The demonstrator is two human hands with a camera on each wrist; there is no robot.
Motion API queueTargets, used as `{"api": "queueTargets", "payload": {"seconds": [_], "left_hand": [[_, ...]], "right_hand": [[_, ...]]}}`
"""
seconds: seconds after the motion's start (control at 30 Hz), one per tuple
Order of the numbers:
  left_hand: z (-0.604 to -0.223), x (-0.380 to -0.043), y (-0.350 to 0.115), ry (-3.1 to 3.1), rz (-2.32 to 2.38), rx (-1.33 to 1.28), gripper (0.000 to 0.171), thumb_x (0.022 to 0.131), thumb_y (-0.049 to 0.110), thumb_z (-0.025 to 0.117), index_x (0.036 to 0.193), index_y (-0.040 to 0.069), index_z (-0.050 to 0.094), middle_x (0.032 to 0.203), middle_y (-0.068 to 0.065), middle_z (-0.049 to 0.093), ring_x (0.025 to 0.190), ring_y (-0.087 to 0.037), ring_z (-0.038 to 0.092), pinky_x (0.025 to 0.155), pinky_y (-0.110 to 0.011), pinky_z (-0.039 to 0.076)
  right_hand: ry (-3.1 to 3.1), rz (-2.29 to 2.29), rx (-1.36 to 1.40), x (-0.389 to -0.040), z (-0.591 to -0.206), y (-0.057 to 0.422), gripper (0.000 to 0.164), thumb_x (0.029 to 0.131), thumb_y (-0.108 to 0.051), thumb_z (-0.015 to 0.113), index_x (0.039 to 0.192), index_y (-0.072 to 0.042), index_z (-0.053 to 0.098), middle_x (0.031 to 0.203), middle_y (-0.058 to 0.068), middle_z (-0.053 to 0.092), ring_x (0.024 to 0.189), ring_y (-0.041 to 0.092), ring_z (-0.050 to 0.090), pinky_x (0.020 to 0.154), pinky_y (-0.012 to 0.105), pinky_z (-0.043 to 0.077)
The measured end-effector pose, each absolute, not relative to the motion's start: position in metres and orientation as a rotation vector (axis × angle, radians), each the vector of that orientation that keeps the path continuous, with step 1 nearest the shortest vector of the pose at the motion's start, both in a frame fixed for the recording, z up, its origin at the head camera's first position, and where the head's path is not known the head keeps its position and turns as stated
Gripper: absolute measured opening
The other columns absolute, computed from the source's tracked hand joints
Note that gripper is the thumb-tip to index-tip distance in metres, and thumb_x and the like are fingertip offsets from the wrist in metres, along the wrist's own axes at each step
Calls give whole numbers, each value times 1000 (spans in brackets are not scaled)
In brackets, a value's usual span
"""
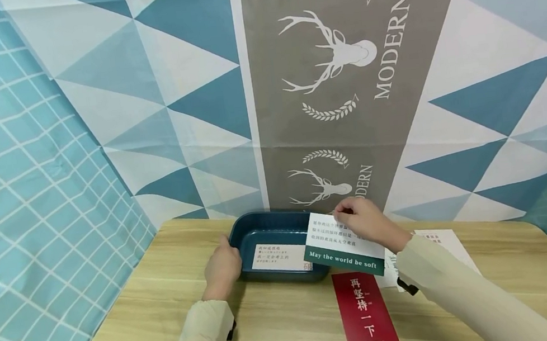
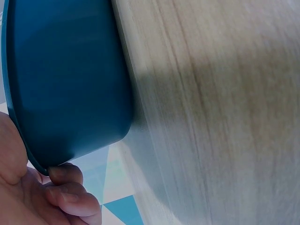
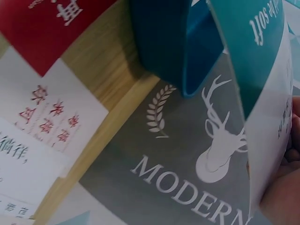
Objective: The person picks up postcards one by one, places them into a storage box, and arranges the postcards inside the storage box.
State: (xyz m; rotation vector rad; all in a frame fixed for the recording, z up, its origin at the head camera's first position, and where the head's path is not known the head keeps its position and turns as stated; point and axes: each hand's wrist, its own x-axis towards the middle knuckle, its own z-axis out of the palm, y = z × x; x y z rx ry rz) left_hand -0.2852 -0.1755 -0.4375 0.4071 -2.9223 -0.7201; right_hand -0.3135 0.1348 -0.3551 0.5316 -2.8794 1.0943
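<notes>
On the wooden table stands a dark blue tray (image 1: 275, 276), with a white card (image 1: 280, 256) printed in small characters lying inside. My left hand (image 1: 222, 269) grips the tray's left end; in the left wrist view its thumb and curled fingers (image 2: 75, 201) pinch the rim. Over the tray's right end, my right hand (image 1: 370, 221) pinches the upper edge of a white card with a green band (image 1: 344, 261) reading "May the world be soft". That card is tilted in the air and hides the tray's right part.
A red card (image 1: 368, 317) with white characters lies in front of the tray, to its right. White cards (image 1: 451, 243) overlap on the table, partly under the right forearm. Behind the table hangs a patterned cloth (image 1: 211, 115) with deer heads; a blue checked cloth (image 1: 26, 181) is at left.
</notes>
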Motion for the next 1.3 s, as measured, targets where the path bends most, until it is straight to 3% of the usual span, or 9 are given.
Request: {"api": "queueTargets", "payload": {"seconds": [0.9, 1.3], "left_hand": [[-433, -284, -181, -2880, -693, 454, 26, 96, 18, 40, 116, 1, 44, 87, -20, 66, 73, -32, 65, 60, -45, 49], [-440, -282, -173, -2854, -716, 451, 24, 95, 17, 42, 112, 2, 46, 86, -19, 65, 74, -32, 65, 59, -46, 48]], "right_hand": [[-2835, 1153, 713, -343, -357, 69, 17, 91, -18, 55, 89, -8, 68, 85, 5, 63, 73, 17, 52, 68, 28, 42], [-2848, 1151, 696, -346, -365, 60, 17, 92, -20, 54, 92, -7, 66, 90, 6, 60, 77, 17, 52, 70, 30, 41]]}}
